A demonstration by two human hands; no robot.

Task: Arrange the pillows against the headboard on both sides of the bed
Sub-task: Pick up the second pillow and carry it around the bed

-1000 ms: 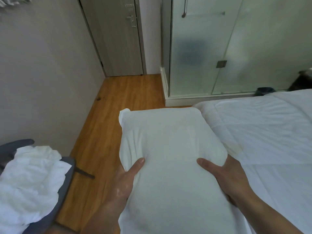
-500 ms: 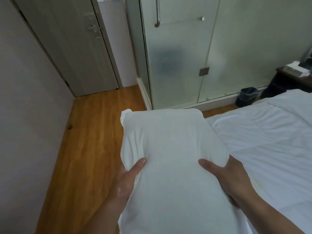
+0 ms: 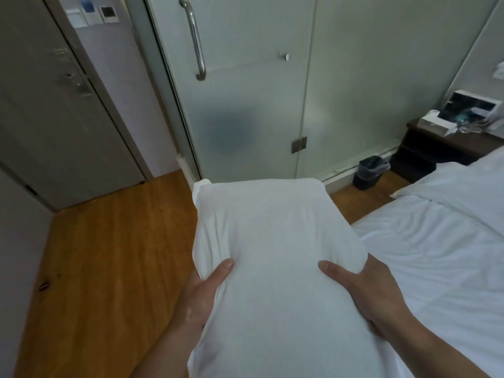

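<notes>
Carrying one white pillow lengthwise in front of the body, the person has it clear of the bed, which lies just to the right of the grip with its white duvet smoothed but faintly creased; the headboard is nowhere in view, so where the pillow must finally lean cannot be judged from here. Beyond the far end of the pillow stands a frosted glass door, and to the left of the grip is bare wooden floor. The pillow looks light and very soft: its cover puckers into folds where it is pressed, and the filling bulges up between the two holds, so it should sag or fold if held by one end alone. The cotton cover seems grippy rather than slick, and nothing about it is fragile. The left hand clamps the left long edge, thumb on top and fingers hidden beneath. The right hand does the same on the right edge, thumb dug into the top. Keeping both holds on opposite long sides near the middle looks the sound way to steer it; pinching a corner would likely pull the cover loose from the filling.
</notes>
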